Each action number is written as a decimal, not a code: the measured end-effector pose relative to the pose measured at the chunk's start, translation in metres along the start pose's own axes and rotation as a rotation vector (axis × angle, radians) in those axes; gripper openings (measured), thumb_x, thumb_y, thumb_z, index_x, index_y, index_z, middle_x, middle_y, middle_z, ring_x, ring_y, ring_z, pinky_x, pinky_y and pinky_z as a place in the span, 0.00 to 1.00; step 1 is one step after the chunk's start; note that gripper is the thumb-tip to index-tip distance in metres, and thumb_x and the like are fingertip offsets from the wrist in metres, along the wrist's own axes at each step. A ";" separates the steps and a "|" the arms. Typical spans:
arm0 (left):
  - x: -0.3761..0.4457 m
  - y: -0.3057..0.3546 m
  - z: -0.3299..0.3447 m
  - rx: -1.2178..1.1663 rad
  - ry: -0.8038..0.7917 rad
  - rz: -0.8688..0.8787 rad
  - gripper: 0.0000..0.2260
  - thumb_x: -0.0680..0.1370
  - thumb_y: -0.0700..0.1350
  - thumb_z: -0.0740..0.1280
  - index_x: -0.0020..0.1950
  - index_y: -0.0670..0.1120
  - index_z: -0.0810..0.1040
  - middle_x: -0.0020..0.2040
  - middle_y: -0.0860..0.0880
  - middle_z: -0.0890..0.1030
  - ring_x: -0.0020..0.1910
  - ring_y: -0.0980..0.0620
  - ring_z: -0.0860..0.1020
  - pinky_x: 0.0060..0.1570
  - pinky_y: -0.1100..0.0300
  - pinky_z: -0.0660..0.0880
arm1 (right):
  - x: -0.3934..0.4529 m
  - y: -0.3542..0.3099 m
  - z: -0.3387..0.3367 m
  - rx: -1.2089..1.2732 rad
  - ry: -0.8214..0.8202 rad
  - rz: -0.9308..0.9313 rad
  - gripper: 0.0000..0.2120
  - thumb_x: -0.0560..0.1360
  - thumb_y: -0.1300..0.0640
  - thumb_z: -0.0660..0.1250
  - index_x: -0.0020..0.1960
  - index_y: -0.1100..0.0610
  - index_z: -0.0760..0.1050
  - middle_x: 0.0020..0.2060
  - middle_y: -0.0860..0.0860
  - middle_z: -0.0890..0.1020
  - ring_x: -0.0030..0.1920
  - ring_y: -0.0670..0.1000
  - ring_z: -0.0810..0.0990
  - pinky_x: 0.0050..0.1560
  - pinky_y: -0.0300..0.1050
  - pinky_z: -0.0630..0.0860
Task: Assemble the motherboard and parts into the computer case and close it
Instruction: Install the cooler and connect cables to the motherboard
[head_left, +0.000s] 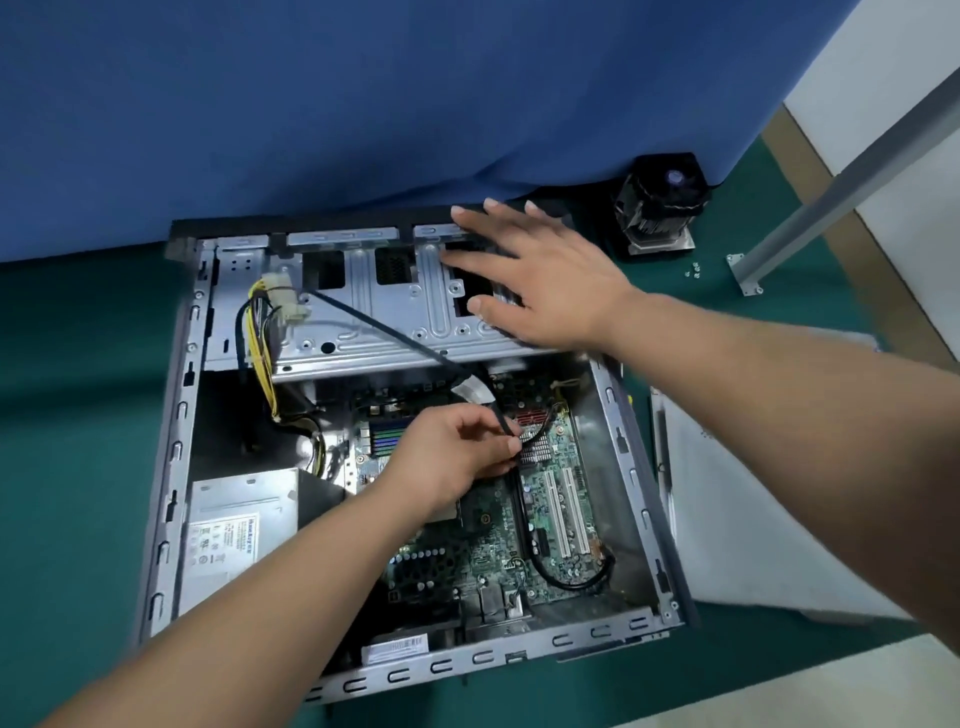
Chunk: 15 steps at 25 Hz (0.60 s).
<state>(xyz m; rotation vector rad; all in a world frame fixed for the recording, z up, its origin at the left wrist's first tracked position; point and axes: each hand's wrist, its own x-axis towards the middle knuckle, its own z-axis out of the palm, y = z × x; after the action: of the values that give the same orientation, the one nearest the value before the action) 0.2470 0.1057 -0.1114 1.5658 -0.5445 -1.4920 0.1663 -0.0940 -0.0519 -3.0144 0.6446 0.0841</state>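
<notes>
Pinching the black cable (506, 427) in your left hand (457, 452) over the motherboard (524, 525), keep your flat, open right hand (540, 275) bracing the drive cage (363, 312) beyond it and seat the plug squarely.

Little print can be read here. A white label (223, 543) on the power supply (244, 525) carries a blue brand word along its right edge, which seems to read "Huntkey", though it is blurred. The rest of that label is small dark print and round marks, too fine to make out. A white barcode sticker (396, 648) sits at the near edge of the case (171, 467); its bars show but no digits can be read. White lettering on the motherboard (550, 499) near the slots is too small to read.
</notes>
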 end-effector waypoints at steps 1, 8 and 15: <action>0.004 -0.001 0.002 0.045 -0.007 0.022 0.06 0.75 0.31 0.73 0.43 0.42 0.84 0.52 0.35 0.84 0.45 0.46 0.83 0.50 0.55 0.84 | 0.000 0.001 0.001 0.004 0.002 -0.006 0.30 0.80 0.34 0.47 0.81 0.37 0.57 0.83 0.43 0.50 0.83 0.51 0.47 0.82 0.56 0.44; 0.043 0.005 0.015 0.459 0.101 0.324 0.01 0.75 0.43 0.77 0.45 0.47 0.87 0.36 0.63 0.84 0.34 0.67 0.79 0.34 0.70 0.73 | 0.001 0.003 0.006 0.022 0.040 -0.022 0.27 0.81 0.35 0.50 0.80 0.36 0.58 0.83 0.42 0.52 0.83 0.49 0.47 0.82 0.57 0.46; 0.081 0.011 0.029 0.779 0.231 0.404 0.10 0.77 0.54 0.74 0.56 0.53 0.85 0.52 0.51 0.86 0.51 0.49 0.81 0.47 0.60 0.74 | 0.003 0.005 0.006 0.062 0.054 -0.014 0.25 0.82 0.36 0.53 0.79 0.34 0.60 0.82 0.41 0.53 0.82 0.47 0.48 0.82 0.53 0.45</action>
<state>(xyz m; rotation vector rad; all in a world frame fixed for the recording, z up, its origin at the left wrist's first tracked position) 0.2364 0.0265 -0.1451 2.0079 -1.3198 -0.7997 0.1672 -0.0992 -0.0582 -2.9698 0.6184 -0.0179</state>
